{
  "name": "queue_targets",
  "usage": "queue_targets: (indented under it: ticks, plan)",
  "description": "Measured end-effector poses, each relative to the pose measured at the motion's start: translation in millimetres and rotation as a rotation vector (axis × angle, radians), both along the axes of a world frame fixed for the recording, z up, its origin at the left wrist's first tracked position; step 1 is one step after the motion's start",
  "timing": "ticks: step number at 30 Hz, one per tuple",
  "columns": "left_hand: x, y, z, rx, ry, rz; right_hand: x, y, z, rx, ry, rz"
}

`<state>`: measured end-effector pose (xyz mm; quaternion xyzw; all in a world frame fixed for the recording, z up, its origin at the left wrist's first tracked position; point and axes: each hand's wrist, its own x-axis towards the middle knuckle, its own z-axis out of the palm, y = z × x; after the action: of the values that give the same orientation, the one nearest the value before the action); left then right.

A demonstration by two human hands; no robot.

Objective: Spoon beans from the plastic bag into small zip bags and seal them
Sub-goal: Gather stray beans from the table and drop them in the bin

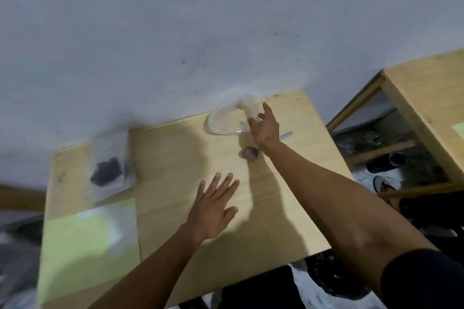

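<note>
A: Hands first. How were they posed?

B: The right hand reached far up the frame, arm stretched long across the wooden table, its fingers pinched on the near edge of a clear plastic bag at upper centre. The left hand hovered flat in mid-frame, fingers spread, palm down, gripping nothing.

A: And the bag?

B: It sat near the table's far edge, close to the grey wall. It looked slack and see-through; I couldn't make out contents through the blur.

A: Any beans visible?

B: A dark heap showed inside a small zip bag at left of centre, lying close to the table's left edge, well apart from both hands.

A: The spoon?

B: A spoon lay just below the right wrist, its pale handle poking out on the wrist's right side.

A: Room to move?

B: A broad bare stretch of wood lay between the hands. A pale green sheet covered the lower-left corner. A second wooden table stood apart at the right.
</note>
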<state>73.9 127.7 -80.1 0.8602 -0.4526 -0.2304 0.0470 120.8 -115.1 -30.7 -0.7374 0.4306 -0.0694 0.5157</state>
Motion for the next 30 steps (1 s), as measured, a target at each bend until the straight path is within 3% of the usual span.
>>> queue_targets:
  ticks: [4, 9, 16, 22, 30]
  plan:
    - [0, -1, 4, 0.018, 0.015, -0.007, 8, -3, -6, 0.026, 0.054, -0.13]
    - [0, -1, 6, 0.053, -0.004, -0.031, -16, 3, 2, 0.118, -0.068, -0.195]
    - [-2, -5, 2, 0.022, -0.02, -0.03, -97, -2, 22, 0.293, -0.318, -0.3]
    - [-26, -28, 11, 0.066, -0.074, 0.016, -186, -8, 30, 0.293, -0.397, -0.428]
    - [-47, -61, 6, -0.074, -0.155, -0.236, -294, -14, 31, 0.222, -0.489, -0.892]
